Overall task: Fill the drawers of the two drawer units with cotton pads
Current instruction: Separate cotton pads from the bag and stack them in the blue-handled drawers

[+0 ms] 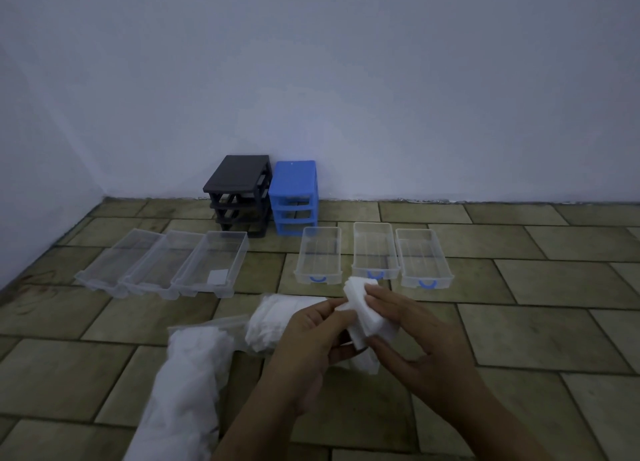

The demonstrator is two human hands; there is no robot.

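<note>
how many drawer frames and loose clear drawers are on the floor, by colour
black plastic drawer frame: 1
blue plastic drawer frame: 1
clear plastic drawers without coloured handles: 3
clear plastic drawers with blue handles: 3
total: 8

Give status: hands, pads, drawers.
Both hands, left and right, grip a stack of cotton pads. Six clear drawers out on floor; one holds a single pad. Nothing blocking.
</note>
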